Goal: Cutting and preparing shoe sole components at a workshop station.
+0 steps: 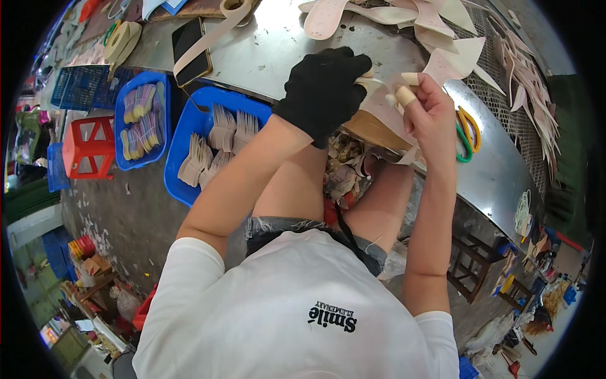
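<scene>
My left hand, in a black glove, is closed at the table edge, with pale covering on a bared fingertip. It grips the far side of a pale pink leather-like piece. Bare but for beige finger covers, my right hand pinches the same piece from the right. The piece slopes down over a brown curved edge towards my lap. My fingers partly hide where they grip. Just right of my right hand lie scissors-like yellow and green loop handles.
Blue baskets at left hold stacked cut pieces, beside a red stool. A phone and a tape roll lie on the metal table. Pale pink offcuts cover its far right. Scraps fill the space between my legs.
</scene>
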Motion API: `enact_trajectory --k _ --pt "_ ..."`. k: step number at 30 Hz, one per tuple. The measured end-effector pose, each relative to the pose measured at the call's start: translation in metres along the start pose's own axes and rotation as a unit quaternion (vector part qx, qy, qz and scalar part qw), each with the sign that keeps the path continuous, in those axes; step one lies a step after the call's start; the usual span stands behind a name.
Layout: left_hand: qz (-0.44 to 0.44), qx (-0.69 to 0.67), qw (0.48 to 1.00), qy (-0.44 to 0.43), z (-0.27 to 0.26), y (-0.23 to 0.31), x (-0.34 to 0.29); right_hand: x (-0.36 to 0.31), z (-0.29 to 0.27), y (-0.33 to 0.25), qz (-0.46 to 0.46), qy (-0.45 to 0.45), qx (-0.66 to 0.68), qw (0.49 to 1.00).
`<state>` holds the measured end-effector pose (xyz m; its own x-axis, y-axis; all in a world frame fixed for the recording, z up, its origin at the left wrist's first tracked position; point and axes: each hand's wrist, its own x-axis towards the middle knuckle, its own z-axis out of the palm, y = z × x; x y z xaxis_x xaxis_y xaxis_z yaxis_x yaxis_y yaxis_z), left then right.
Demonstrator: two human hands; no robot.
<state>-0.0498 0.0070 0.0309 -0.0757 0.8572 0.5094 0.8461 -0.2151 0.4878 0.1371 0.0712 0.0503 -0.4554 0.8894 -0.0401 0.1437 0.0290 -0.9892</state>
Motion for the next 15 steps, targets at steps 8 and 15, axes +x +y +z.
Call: enact_trajectory --k 8,15 --pt "-0.015 -0.022 1.000 0.011 0.001 -0.001 0.002 0.009 0.011 0.013 -0.042 0.040 -0.033 0.998" --pt "0.002 -0.036 0.999 -0.016 0.001 -0.006 0.007 0.015 0.016 0.023 -0.071 0.046 -0.021 0.996"
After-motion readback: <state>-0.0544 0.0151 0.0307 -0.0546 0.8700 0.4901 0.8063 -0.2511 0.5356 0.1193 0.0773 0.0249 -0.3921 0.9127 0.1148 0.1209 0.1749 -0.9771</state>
